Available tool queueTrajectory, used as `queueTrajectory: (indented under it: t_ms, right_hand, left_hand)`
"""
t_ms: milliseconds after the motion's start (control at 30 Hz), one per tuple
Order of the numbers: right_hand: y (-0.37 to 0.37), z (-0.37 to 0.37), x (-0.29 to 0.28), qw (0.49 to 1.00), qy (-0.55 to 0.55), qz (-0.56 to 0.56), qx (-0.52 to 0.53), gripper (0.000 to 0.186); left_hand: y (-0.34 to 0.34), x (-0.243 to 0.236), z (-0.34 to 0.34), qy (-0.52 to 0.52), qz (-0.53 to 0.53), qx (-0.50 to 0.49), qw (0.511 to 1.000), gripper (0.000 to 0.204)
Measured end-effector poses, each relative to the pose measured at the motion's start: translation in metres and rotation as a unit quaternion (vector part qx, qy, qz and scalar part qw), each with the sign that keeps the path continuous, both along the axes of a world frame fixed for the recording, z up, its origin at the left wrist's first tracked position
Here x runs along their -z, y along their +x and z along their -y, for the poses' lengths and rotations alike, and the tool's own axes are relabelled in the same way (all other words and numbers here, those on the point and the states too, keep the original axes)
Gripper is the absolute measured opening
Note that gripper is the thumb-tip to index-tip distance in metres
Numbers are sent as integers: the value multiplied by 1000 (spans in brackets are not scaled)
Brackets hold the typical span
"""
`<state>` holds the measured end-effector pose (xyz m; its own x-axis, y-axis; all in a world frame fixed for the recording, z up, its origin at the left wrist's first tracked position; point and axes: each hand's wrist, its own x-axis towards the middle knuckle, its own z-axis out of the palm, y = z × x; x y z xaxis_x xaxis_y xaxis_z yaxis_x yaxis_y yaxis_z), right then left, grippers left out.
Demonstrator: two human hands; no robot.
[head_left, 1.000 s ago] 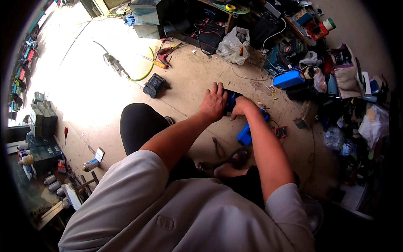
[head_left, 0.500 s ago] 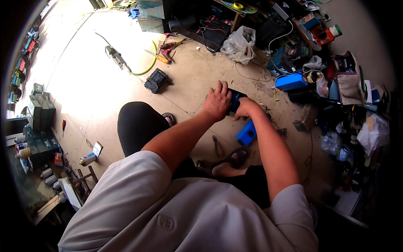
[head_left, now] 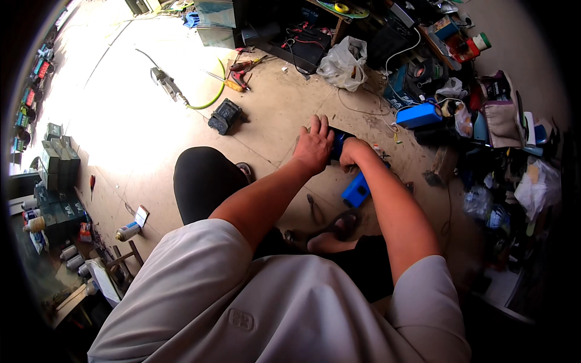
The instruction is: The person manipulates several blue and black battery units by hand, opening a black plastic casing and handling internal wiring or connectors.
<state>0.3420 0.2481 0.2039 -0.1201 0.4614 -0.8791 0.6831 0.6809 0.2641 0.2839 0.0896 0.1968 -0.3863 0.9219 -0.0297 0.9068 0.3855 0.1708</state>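
A dark blue, box-shaped thing (head_left: 340, 138), glossy with a black end, is between my hands over the floor. My left hand (head_left: 315, 147) grips its left side, fingers stretched over the top and thumb hidden. On its right side, my right hand (head_left: 354, 152) is closed, with curled fingers pointing down against it; the fingertips are hidden, and anything small in them cannot be made out. Below my right wrist lies a bright blue block (head_left: 356, 190) with a dark spot on its end, partly covered by the forearm. Pliers (head_left: 315, 209) rest on the floor near my foot.
Ahead are a black case-like block (head_left: 226, 116), several red-handled tools (head_left: 242, 75) and an air tool (head_left: 167, 83) with a green hose. A white plastic bag (head_left: 345, 64) and another blue block (head_left: 419, 115) stand among clutter at right. A spray can (head_left: 128, 230) lies at left.
My right hand has turned slightly, its fingers now curled in closer to the dark blue thing. The left hand keeps its place. My body and sleeves have shifted a little to the right.
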Motion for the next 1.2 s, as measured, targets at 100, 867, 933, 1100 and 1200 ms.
queueTrajectory:
  t_ms: [100, 867, 933, 1100, 1200]
  right_hand:
    - [3, 3, -4, 1000, -15, -2, -6, 18]
    - [27, 23, -60, 975, -84, -184, 89, 36]
    - [48, 26, -54, 946, -92, -268, 157, 31]
    - [82, 54, -58, 875, -70, -422, 225, 31]
    - [132, 74, -7, 811, -76, -431, 389, 36]
  left_hand:
    - [-1, -5, 2, -13, 3, 7, 1000, 62]
    - [6, 0, -5, -49, -31, -16, 998, 62]
    - [8, 4, -7, -35, -18, -7, 999, 61]
    - [-2, 12, -2, -6, -15, -1, 1000, 65]
    - [-3, -13, 0, -37, 41, 22, 998, 79]
